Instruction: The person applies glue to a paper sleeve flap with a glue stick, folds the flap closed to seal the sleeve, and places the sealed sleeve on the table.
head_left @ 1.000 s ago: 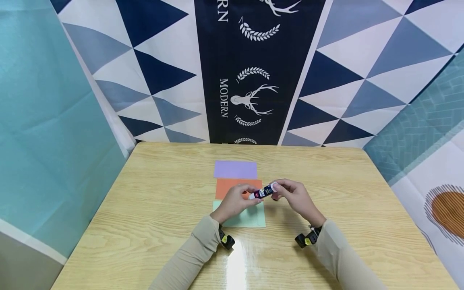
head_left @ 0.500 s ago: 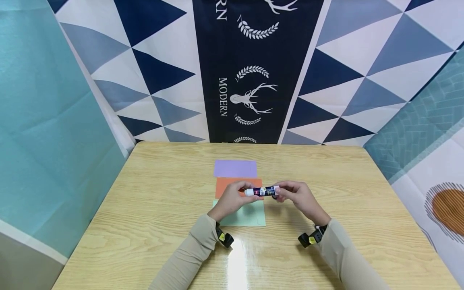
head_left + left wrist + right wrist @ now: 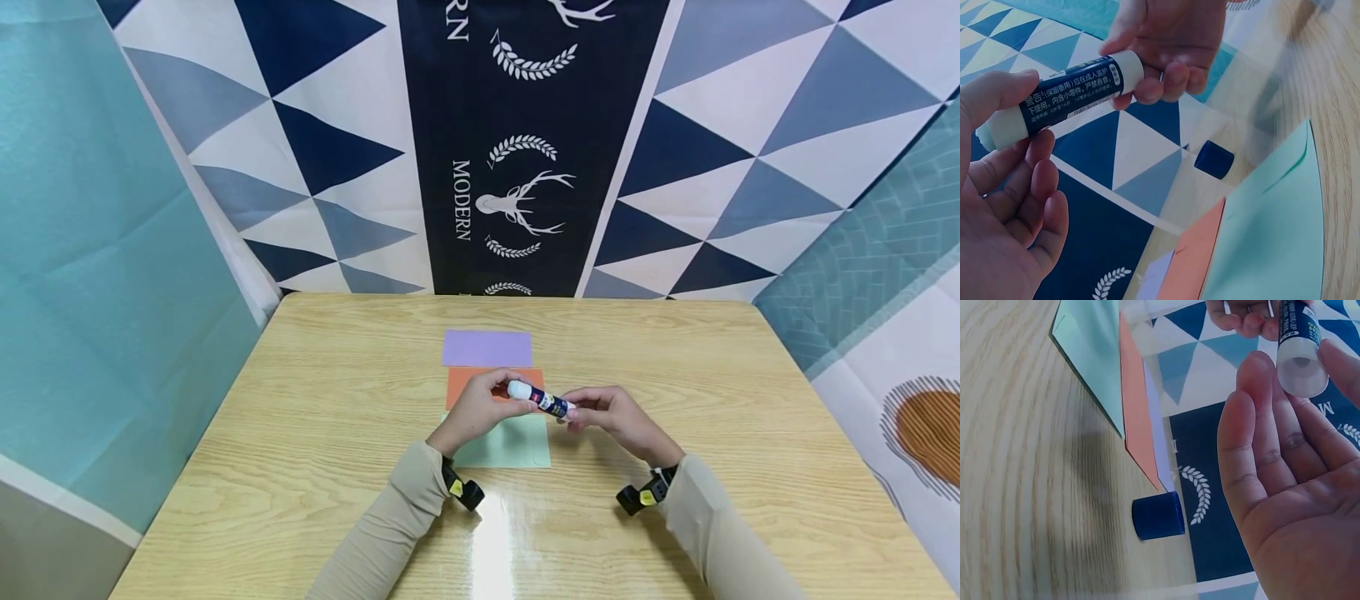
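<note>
A glue stick (image 3: 546, 402) with a dark blue label and white ends is held between both hands above the paper. My left hand (image 3: 480, 408) pinches it near one white end with thumb and fingers; in the left wrist view a pale tip shows there, uncapped. The thumb and fingers of my right hand (image 3: 618, 421) hold the other white end, the base, whose hollow underside faces the right wrist camera. A dark blue cap (image 3: 1158, 516) lies on the table near the papers, hidden in the head view by the right hand.
Three paper pieces lie in a column on the wooden table (image 3: 337, 467): purple (image 3: 487, 348) farthest, orange (image 3: 459, 385) in the middle, mint green (image 3: 510, 446) nearest. Patterned cloth (image 3: 337, 150) hangs behind the table's far edge.
The glue stick has turned in the hands: its left end has risen and its right end dropped, so it now slants down to the right. The right hand has lowered slightly.
</note>
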Demonstrator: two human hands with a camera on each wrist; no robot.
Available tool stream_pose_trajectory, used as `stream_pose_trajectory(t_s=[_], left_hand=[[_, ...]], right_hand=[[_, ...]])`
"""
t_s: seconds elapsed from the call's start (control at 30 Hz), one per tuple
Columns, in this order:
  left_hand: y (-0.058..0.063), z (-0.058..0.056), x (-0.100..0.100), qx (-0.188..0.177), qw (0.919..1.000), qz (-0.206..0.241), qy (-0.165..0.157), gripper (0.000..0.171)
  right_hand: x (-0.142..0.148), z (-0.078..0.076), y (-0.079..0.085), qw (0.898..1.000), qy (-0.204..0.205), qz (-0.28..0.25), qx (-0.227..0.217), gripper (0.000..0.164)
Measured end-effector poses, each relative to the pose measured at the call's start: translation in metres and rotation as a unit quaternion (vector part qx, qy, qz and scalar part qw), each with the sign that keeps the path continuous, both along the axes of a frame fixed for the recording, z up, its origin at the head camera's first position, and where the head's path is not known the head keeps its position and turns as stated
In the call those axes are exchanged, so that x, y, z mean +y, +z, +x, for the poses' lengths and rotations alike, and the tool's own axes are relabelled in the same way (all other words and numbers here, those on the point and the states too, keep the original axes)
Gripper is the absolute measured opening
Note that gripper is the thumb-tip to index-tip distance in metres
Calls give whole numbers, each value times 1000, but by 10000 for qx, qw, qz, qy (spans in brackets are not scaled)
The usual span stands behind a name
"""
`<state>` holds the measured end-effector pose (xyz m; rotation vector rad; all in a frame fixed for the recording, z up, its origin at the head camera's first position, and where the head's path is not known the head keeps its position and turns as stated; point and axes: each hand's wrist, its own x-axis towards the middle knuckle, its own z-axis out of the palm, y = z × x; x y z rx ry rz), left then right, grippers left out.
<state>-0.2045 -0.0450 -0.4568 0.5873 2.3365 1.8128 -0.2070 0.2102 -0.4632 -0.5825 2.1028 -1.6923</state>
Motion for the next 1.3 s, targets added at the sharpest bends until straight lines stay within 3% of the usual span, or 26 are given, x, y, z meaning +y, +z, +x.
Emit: stream_pose_trajectory(t_s=[0.17, 0.43, 0.6, 0.8, 0.97, 1.17, 1.23, 1.3], left_hand=[[1, 0, 3, -19, 9999, 166, -16, 28], [-1, 0, 11, -357, 9947, 959, -49, 34], [1, 1, 12, -456, 9905, 1294, 104, 31], [1, 2, 15, -371, 9913, 1249, 193, 28], [1, 3, 19, -322, 9918, 1077, 614, 25], [-1, 5, 32, -210, 9855, 1293, 1077, 29], [-2, 5, 34, -192, 9843, 1377, 1083, 32], [-3, 5, 34, -255, 9833, 1448, 1077, 32]], right_hand=[[-3, 1, -5, 9996, -3, -279, 48, 32], [-8, 5, -5, 9983, -288, -512, 28, 23], [-10, 4, -2, 9992, -167, -376, -11, 35], [-8, 6, -3, 9998, 119, -160, 61, 40], [-12, 8, -2, 9977, -414, 179, 503, 33], [-21, 8, -2, 9737, -1520, 898, 1438, 29], [-21, 8, -2, 9735, -1517, 876, 1468, 29], [-20, 8, -2, 9799, -1263, 806, 1317, 28]])
